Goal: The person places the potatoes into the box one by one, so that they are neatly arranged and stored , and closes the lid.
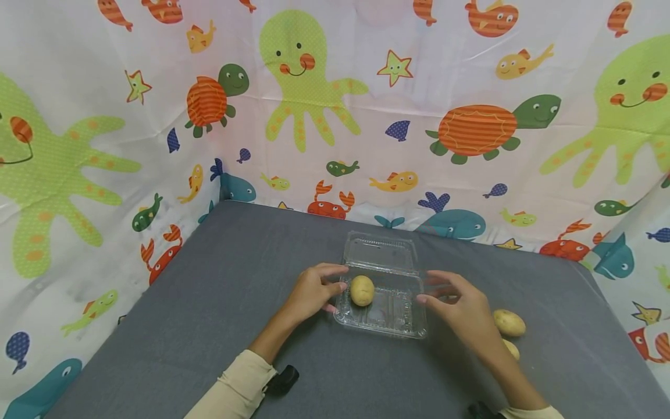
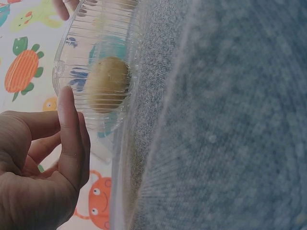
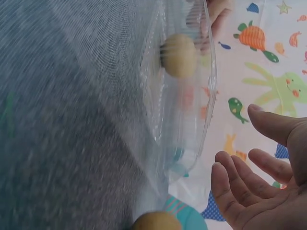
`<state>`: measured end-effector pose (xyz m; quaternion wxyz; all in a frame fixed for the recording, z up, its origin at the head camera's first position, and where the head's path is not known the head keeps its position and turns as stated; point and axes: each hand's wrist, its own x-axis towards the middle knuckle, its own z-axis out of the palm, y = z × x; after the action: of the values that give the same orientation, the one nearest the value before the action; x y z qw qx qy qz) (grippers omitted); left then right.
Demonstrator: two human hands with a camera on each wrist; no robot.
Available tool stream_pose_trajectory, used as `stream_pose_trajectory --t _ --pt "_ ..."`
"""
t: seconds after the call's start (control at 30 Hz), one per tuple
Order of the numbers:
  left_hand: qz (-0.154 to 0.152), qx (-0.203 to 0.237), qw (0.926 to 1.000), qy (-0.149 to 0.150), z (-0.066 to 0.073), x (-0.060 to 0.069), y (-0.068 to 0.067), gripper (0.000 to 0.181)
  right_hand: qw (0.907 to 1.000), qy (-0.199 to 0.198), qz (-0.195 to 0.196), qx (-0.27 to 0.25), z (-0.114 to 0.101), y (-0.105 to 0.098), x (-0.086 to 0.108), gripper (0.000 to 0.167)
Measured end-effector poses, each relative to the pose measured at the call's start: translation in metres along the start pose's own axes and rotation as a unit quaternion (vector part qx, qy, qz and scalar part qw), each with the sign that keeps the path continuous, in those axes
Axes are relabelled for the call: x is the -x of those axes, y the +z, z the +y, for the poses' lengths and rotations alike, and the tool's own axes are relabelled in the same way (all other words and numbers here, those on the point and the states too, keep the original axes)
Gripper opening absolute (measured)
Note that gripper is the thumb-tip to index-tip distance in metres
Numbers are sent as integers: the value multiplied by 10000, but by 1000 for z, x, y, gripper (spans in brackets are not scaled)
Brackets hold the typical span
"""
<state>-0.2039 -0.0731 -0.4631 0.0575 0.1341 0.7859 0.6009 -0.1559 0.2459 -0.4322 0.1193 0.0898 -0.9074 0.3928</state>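
Observation:
A clear plastic clamshell container (image 1: 389, 314) lies on the grey cloth with its lid (image 1: 380, 252) folded back behind it. Inside, toward the left end, sits one potato (image 1: 362, 291). My left hand (image 1: 310, 292) is at the container's left side; in the left wrist view a fingertip (image 2: 67, 91) touches or nearly touches the rim. Beyond the right side is my right hand (image 1: 460, 305), its fingers spread and slightly bent, with nothing in them. The right wrist view shows a gap between those fingers and the container wall (image 3: 206, 129).
To the right of my right forearm lie a potato (image 1: 509, 323) and a second potato (image 1: 510, 349), partly hidden by the arm. A white curtain (image 1: 335, 105) printed with sea animals stands along the back and sides of the grey-covered table (image 1: 209, 326).

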Motion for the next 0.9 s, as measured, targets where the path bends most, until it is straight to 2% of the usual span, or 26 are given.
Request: stream_pose_trajectory --t 0.47,0.9 --pt "4 -55 10000 -28 -1 0 0 39 9993 364 70 1 15 -14 7 58" --pt "19 -96 10000 -4 -3 0 1 39 9981 217 395 415 38 -23 9 55"
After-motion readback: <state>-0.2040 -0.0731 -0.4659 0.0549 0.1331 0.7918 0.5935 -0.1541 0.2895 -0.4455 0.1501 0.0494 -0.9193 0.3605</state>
